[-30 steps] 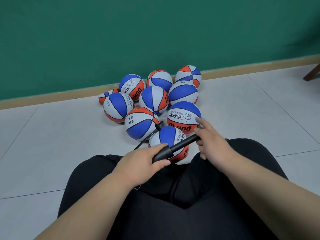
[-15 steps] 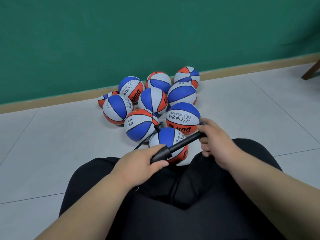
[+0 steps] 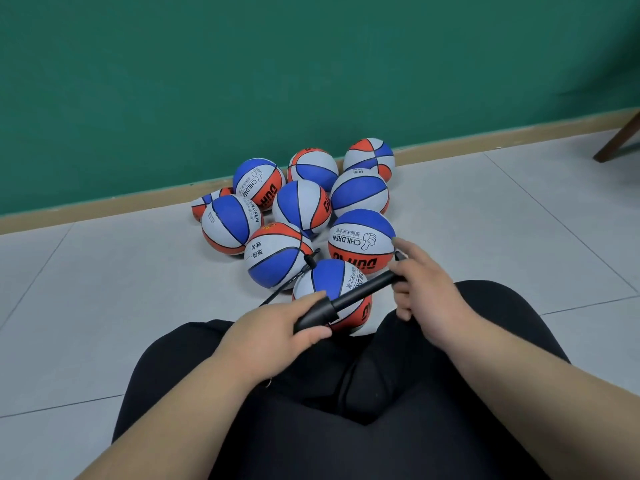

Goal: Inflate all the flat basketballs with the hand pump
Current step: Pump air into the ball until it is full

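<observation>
Black pump [image 3: 360, 294], left hand [image 3: 277, 327] wrapping one end, right hand [image 3: 426, 289] seemingly pinching other

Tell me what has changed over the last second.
The right hand drew the pump handle slightly out to the right, then pushed it back to about where it began; its index finger has straightened again. The left hand kept its hold on the pump barrel. The hose and the basketballs stayed put.
</observation>
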